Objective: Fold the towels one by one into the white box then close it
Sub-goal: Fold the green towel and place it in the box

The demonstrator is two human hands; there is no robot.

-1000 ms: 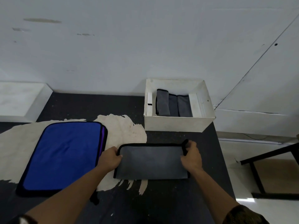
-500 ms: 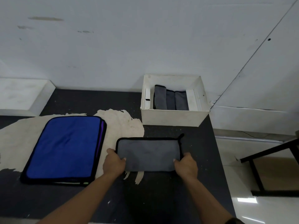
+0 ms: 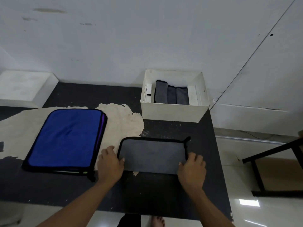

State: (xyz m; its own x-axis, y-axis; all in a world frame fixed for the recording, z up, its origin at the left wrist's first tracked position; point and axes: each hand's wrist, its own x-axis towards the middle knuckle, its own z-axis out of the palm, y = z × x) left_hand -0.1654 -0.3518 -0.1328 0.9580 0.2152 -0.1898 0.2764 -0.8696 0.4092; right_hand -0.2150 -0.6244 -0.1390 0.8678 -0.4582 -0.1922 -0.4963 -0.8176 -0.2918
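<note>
Since a second earlier, both grips had dropped from the far corners of the grey towel (image 3: pixel 152 154) to its near corners. The left grip (image 3: pixel 110 164) pinched the near-left corner, thumb on top; the right grip (image 3: pixel 192 169) clamped the near-right corner. The towel lay flat on the bench (image 3: pixel 164 194), near the open white box (image 3: pixel 170 113).

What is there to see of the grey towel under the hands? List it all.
The grey towel looks like soft cloth with black edging and a black loop at its far right corner. Folded into a rectangle, it lies on the dark table before the white box. The left hand and right hand hold its near corners.
</note>
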